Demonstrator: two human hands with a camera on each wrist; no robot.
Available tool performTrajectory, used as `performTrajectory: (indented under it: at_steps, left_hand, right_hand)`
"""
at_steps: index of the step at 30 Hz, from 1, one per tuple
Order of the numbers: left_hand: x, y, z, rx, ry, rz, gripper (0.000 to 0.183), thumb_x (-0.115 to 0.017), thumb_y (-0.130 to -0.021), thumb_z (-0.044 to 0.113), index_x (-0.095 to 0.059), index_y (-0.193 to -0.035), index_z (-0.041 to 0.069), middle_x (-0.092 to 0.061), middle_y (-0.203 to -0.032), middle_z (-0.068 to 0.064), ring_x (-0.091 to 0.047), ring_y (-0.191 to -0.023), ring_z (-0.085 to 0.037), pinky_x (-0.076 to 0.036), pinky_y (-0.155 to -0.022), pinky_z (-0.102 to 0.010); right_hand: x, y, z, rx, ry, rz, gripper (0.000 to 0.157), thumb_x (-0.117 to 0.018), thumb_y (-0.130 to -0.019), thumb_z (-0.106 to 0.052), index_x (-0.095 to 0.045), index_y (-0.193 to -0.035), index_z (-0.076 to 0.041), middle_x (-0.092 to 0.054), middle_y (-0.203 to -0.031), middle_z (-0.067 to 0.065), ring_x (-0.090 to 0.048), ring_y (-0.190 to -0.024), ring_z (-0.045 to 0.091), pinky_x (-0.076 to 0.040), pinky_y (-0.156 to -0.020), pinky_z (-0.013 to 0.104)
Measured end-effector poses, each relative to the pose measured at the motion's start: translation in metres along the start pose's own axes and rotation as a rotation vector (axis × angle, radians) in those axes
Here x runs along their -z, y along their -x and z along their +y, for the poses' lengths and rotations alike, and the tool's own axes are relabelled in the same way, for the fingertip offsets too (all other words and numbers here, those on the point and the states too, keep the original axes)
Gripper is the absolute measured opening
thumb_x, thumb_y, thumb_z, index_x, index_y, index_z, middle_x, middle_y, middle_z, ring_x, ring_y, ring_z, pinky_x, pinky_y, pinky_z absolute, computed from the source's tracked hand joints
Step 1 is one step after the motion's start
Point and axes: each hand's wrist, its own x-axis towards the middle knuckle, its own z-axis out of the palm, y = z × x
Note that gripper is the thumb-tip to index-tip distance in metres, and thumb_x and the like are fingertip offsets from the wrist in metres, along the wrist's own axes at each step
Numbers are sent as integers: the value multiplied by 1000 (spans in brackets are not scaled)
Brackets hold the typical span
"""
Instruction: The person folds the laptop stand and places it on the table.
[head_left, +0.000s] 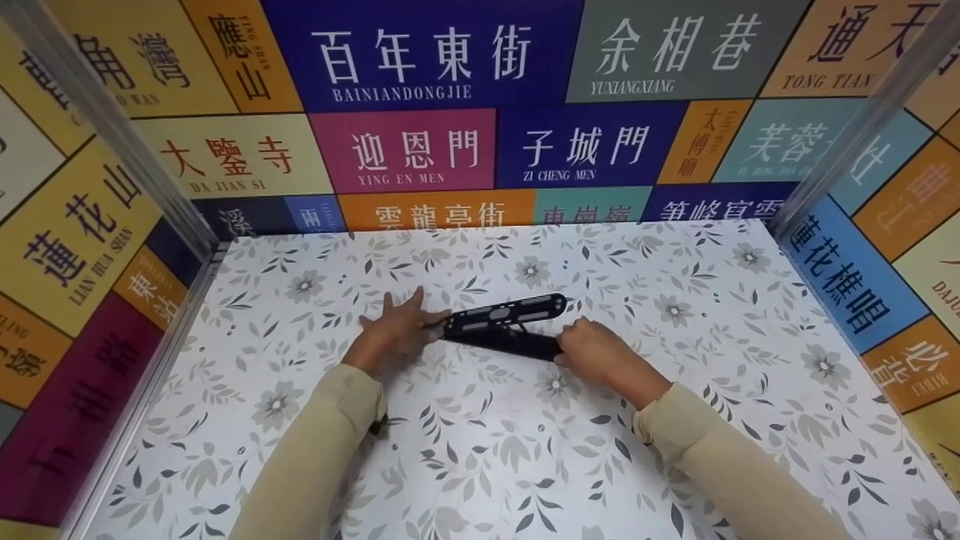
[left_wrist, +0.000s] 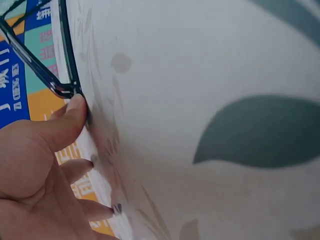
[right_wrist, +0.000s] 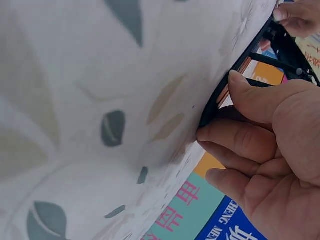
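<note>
Black and slim, the hinged stand [head_left: 501,342] is lying between the two hands, just above the lower half of the head frame, over the white, leaf-patterned desk [head_left: 480,457]. Working the rig from a distance, I am watching its long axis running roughly left to right, with the joined end pointing at the left hand [head_left: 395,335] and the parted ends facing the right hand [head_left: 598,349]. That opening is the relation I am counting on: the slotted upper bar [head_left: 514,309] is slanting up to the right, the plain lower bar [head_left: 525,345] is sloping down to the right, and a thin link [head_left: 519,328] is showing in the gap.

Both hands are touching the stand, so neither is nearer to it as a whole. Its upper bar's free end, though, is sitting just above and left of the right hand, unheld and well apart from the left one. At the right I am gripping the lower bar's end between thumb and fingers; at the left I am pinching the joined end between thumb and forefinger, the other fingers lying spread. I am judging that any change of angle is depending on that joined end. Whether the lower bar is touching the desk, I am not managing to tell.
</note>
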Motion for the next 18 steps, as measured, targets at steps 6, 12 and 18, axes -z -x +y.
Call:
performTrajectory:
  at_steps: [6, 12, 18]
  left_hand:
    - [0, -2, -3, -12, 24, -13, 48, -55, -105, 34, -42, -147, 54, 8, -173, 4, 21, -155, -41, 16, -110, -80]
    - [-3, -1, -7, -47, -17, 2, 48, -53, -106, 39, -39, -149, 54, 7, -173, 2, 20, -154, -44, 13, -109, -83]
    - [-7, 1, -4, -64, -71, 44, 48, -49, -107, 42, -35, -152, 52, 3, -174, -2, 14, -155, -47, 8, -110, -83]
  right_hand:
    - [2, -1, -3, -28, -37, -8, 25, -76, -92, -24, -71, -85, -1, -62, -85, 14, -59, -76, 27, -54, -71, 45]
    - [3, 0, 2, 9, -32, 15, 27, -78, -89, -25, -69, -75, -5, -62, -75, 9, -56, -69, 24, -52, -66, 42]
    - [1, 1, 16, 102, -48, 44, 27, -78, -91, -33, -69, -75, -13, -63, -72, 0, -53, -69, 20, -48, -64, 38]
